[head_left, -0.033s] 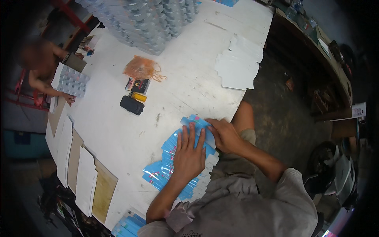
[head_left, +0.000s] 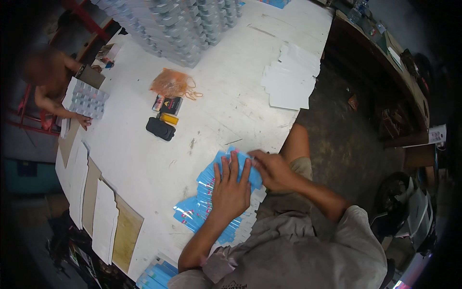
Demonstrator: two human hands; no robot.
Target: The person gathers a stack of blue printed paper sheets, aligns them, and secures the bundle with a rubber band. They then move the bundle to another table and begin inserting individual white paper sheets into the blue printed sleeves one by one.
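A fan of overlapping flat blue cartons [head_left: 206,185] with pink print and white tabs lies on the table near me. My left hand [head_left: 232,192] rests flat on the fan, fingers spread, holding it down. At the fan's far right end, my right hand [head_left: 275,169] has its fingers bent around the edge of the topmost blue carton [head_left: 244,160]. Its fingertips are slightly blurred, and the palm hides part of that edge.
A black pouch [head_left: 160,129], a yellow lighter [head_left: 168,119], small packs [head_left: 172,104] and an orange plastic bag [head_left: 169,83] lie beyond. Tall grey stacks [head_left: 178,33] stand farther back. White cardboard sheets [head_left: 290,79] lie right. At left, another person [head_left: 53,91] handles a grey stack [head_left: 88,99].
The topmost carton, lifted and bent with its pale underside showing before, now lies flatter on the fan. My right hand has shifted slightly; my left hand stays put.
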